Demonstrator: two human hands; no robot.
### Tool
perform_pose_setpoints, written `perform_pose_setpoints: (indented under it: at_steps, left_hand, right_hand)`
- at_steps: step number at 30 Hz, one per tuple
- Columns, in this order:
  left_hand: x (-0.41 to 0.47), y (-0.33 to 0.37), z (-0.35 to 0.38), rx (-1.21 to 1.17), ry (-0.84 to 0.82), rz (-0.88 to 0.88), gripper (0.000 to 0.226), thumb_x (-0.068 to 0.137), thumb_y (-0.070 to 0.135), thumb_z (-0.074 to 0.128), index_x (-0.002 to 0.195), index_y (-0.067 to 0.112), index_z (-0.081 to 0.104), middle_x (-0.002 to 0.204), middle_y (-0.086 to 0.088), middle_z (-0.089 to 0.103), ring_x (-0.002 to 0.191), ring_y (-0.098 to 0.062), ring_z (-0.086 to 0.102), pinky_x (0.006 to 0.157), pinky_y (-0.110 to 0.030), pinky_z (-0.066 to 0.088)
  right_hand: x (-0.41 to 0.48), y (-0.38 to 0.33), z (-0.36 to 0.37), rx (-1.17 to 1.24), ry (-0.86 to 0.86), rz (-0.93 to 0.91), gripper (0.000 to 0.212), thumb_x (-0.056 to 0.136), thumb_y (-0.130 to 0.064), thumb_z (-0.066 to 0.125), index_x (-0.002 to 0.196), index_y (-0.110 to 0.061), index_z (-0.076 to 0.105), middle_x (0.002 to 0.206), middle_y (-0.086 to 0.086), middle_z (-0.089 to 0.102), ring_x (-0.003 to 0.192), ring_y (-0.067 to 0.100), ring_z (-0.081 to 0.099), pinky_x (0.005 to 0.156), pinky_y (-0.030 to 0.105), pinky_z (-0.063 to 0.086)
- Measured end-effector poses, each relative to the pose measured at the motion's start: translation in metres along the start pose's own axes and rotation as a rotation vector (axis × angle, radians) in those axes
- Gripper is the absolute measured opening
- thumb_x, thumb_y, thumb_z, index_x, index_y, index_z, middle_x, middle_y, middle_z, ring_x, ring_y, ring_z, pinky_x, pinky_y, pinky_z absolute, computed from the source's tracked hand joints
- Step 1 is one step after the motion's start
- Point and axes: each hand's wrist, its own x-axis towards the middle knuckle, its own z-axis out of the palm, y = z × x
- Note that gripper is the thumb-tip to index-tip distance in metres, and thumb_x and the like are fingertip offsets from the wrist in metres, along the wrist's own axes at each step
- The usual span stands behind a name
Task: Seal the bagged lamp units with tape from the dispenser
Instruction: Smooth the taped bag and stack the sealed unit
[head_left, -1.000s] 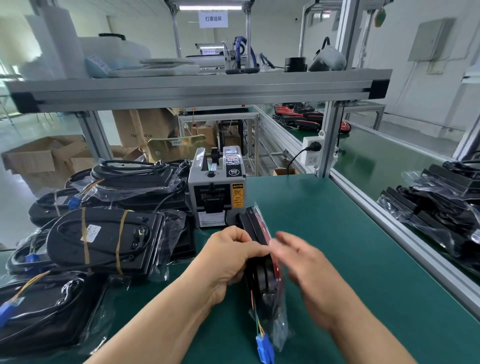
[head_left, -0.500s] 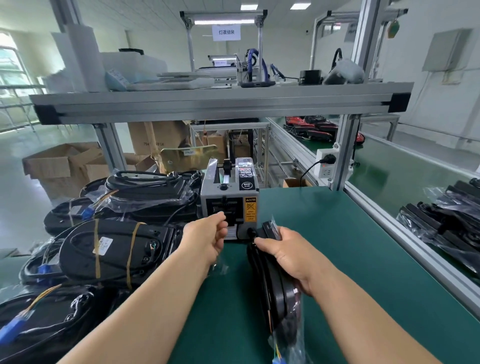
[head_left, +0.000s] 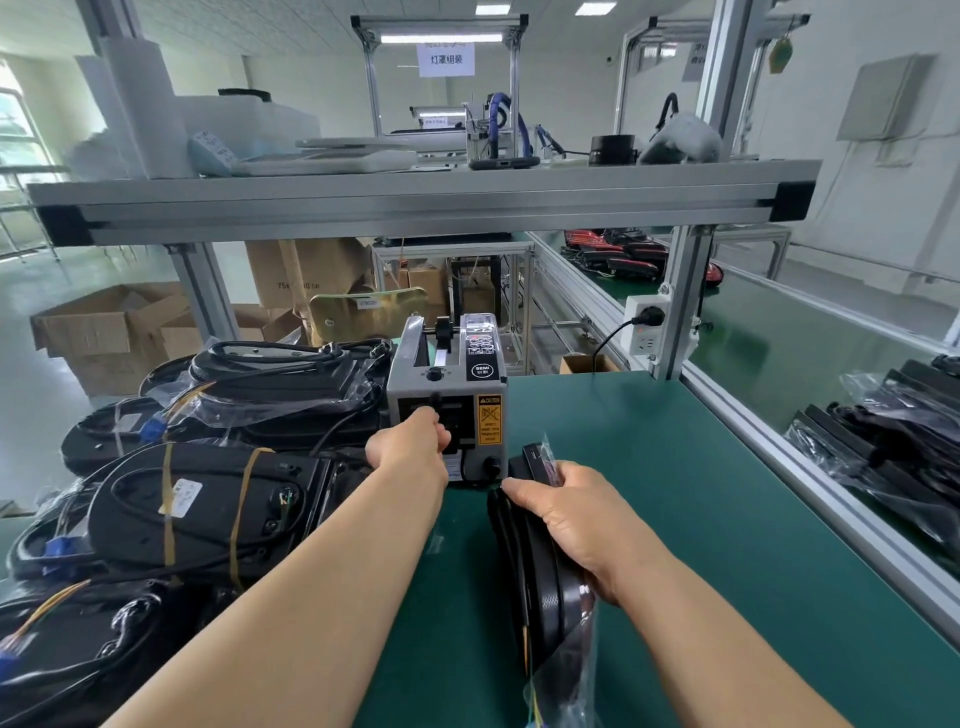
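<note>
My left grip (head_left: 410, 447) is at the outlet of the tape dispenser (head_left: 447, 384), with its fingers curled toward the slot; I cannot tell if it pinches a strip. My right grip (head_left: 576, 525) is clamped on 1 bagged lamp unit (head_left: 540, 587), which stands on its edge on the green surface (head_left: 701, 519), just beside the dispenser. I see no tape on this bag, so I judge its sealing is not yet done. Units in the pile (head_left: 208, 499) at my left carry tape bands.
</note>
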Motion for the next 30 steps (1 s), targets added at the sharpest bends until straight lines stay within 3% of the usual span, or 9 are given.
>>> perform_pose_setpoints:
  at_steps: [3,7,9,15,21,30]
  left_hand:
    - [-0.013,0.000,-0.013,0.073,-0.141,0.081,0.014,0.085,0.008,0.067,0.074,0.013,0.059,0.050,0.005,0.054,0.039,-0.004,0.048,0.039,-0.017,0.037]
    - [-0.044,0.008,-0.027,0.373,-0.682,0.089,0.018,0.089,0.013,0.067,0.073,0.016,0.063,0.058,0.004,0.053,0.043,-0.006,0.045,0.045,-0.019,0.040]
    - [-0.057,0.010,-0.026,0.533,-0.824,0.116,0.023,0.090,0.013,0.066,0.067,0.017,0.060,0.057,0.004,0.051,0.045,-0.007,0.042,0.048,-0.019,0.037]
    - [-0.063,0.014,-0.014,0.736,-0.843,0.192,0.008,0.089,0.012,0.068,0.086,0.009,0.062,0.053,0.002,0.045,0.043,-0.007,0.035,0.050,-0.021,0.028]
    - [-0.054,0.012,-0.013,0.764,-0.809,0.236,0.014,0.088,0.008,0.066,0.076,0.011,0.059,0.048,0.002,0.040,0.041,-0.009,0.031,0.043,-0.017,0.032]
    - [-0.048,0.010,-0.011,0.777,-0.824,0.235,0.017,0.087,0.006,0.067,0.071,0.011,0.062,0.050,0.001,0.039,0.042,-0.010,0.031,0.048,-0.021,0.029]
  right_hand:
    - [-0.001,-0.001,-0.002,-0.017,0.005,-0.011,0.033,0.080,-0.038,0.077,0.106,-0.019,0.070,0.098,0.000,0.076,0.094,0.023,0.072,0.094,0.044,0.056]
    - [0.000,-0.002,-0.002,-0.077,0.012,-0.029,0.023,0.078,-0.035,0.077,0.085,-0.014,0.073,0.084,0.006,0.077,0.083,0.028,0.073,0.084,0.044,0.059]
    - [0.000,-0.003,0.000,-0.097,0.008,-0.041,0.027,0.077,-0.035,0.076,0.083,-0.010,0.071,0.086,0.012,0.076,0.085,0.033,0.072,0.082,0.046,0.059]
    - [-0.001,-0.002,0.003,-0.088,0.010,-0.056,0.036,0.073,-0.038,0.075,0.087,-0.005,0.070,0.092,0.018,0.074,0.091,0.039,0.070,0.082,0.050,0.056]
    - [-0.001,-0.003,0.004,-0.095,0.008,-0.050,0.035,0.076,-0.036,0.075,0.087,-0.003,0.068,0.093,0.019,0.074,0.090,0.039,0.071,0.083,0.051,0.058]
    - [-0.002,-0.005,0.003,-0.141,0.023,-0.046,0.028,0.081,-0.034,0.076,0.081,-0.008,0.068,0.082,0.011,0.074,0.078,0.030,0.070,0.075,0.042,0.058]
